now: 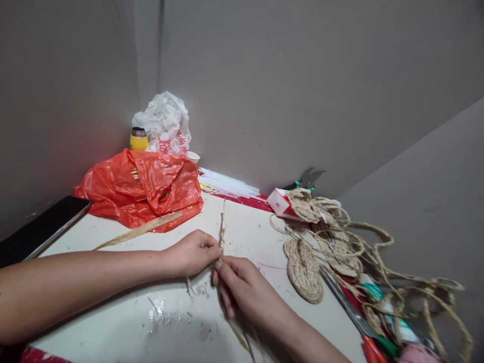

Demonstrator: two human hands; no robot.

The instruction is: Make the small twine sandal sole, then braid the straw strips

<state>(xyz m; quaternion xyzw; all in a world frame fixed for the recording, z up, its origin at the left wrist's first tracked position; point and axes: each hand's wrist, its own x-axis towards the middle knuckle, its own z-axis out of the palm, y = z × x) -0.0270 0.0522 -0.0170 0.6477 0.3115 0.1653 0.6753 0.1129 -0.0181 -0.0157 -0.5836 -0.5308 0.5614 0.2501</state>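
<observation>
My left hand (198,252) and my right hand (242,282) meet over the middle of the white tabletop (151,322). Between them they pinch a thin braided straw cord (222,229), its finished-looking length pointing away from me. Loose pale strands (239,337) hang from below my right hand toward the table's near side. The fingertips of both hands press together at the same spot on the cord, partly hiding it. Left of my hands, a flat dry straw strip (139,231) lies with one end on a red plastic bag (170,186).
Coiled figure-eight braided pieces (303,269) and tangled straw cord (381,237) crowd the right, near red-handled scissors (346,302). Translucent sticks (230,184) and pruning shears (310,179) lie at the back. A phone (45,224), yellow bottle (138,140) and white bag (164,118) are left.
</observation>
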